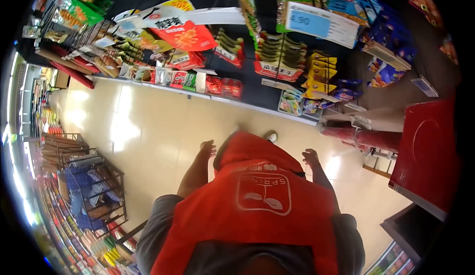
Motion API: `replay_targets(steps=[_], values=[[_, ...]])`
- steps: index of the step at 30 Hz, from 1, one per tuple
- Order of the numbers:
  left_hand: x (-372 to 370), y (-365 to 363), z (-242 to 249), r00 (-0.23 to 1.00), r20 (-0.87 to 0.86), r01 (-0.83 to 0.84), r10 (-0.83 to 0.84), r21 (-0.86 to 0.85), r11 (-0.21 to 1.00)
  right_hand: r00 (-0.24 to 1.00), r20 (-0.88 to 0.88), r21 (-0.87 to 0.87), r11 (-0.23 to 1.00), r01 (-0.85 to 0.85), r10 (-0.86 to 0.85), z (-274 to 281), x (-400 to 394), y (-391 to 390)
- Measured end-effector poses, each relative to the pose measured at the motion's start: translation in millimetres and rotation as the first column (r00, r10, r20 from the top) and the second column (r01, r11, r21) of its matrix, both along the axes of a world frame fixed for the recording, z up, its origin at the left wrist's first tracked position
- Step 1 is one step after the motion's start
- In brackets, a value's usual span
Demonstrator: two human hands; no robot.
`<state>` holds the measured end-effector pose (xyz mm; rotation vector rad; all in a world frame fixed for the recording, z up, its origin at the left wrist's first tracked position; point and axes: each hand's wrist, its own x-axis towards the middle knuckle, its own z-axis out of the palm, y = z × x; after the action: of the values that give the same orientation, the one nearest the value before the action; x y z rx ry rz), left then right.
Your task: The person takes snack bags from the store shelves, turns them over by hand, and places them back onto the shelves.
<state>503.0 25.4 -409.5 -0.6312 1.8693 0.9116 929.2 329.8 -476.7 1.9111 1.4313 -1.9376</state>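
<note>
My left hand (209, 149) hangs beside my body over the floor, fingers loosely bent and apart, with nothing visible in it. On the other side, my right hand (310, 157) is likewise held out empty, its fingers slightly curled. Both are away from the shelves. Between them is my red vest (277, 225) with a white printed leaf logo, worn over dark sleeves. Ahead, snack packets hang on a dark rack, among them a red and white bag (185, 35) and yellow packets (320, 74). A price tag (321, 23) reading 4.90 sticks out above them.
The shelf's pale front edge (198, 95) runs across the pale tiled floor (163, 121). A red panel (428, 151) stands at right, near a dark box-like fixture (410, 228). At left, a black metal rack (121, 191) holds blue goods, with more stocked shelves behind.
</note>
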Motion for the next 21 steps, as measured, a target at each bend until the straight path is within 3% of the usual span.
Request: replay_targets(steps=[3,9,12,13,14,17,18,20,21], values=[[-1.6,5.0,-5.3,1.0,0.006,0.006,-0.006,0.033,0.999,0.989,0.147,-0.03,0.999,-0.026,0.03,22.5,-6.9,4.8],[-19.0,50.3,12.0,0.985,-0.039,0.17,-0.165,0.206,0.964,0.988,0.088,0.041,0.991,0.125,-0.129,50.0,-10.1,-22.5],[-28.3,59.3,26.4,0.963,-0.109,0.267,-0.247,0.266,0.926,0.979,0.122,-0.015,0.986,0.163,-0.16,50.2,-11.3,-49.8],[-31.6,55.5,28.6,0.952,-0.135,0.301,-0.273,0.273,0.914,0.985,0.107,-0.042,0.989,0.139,-0.134,54.8,-14.0,-60.0],[-36.7,47.3,26.2,0.947,-0.114,0.32,-0.3,0.262,0.91,0.97,0.119,-0.031,0.976,0.216,-0.211,58.1,-18.5,-75.1],[-56.9,8.8,-6.3,0.929,-0.058,0.371,-0.367,0.203,0.906,0.95,-0.026,-0.27,0.917,0.294,-0.312,41.8,-23.0,-106.5],[-62.6,-10.5,-17.0,0.923,-0.044,0.384,-0.382,0.159,0.909,0.969,0.049,-0.126,0.961,0.245,-0.241,52.4,-37.3,-125.2],[-65.4,-50.4,-17.6,0.943,-0.07,0.33,-0.325,0.096,0.939,0.971,0.103,-0.045,0.974,0.221,-0.215,65.8,-60.0,-155.6],[-67.6,-72.8,-12.9,0.946,-0.059,0.322,-0.318,0.088,0.942,0.985,0.048,-0.077,0.983,0.169,-0.166,51.3,-56.3,-165.5]])
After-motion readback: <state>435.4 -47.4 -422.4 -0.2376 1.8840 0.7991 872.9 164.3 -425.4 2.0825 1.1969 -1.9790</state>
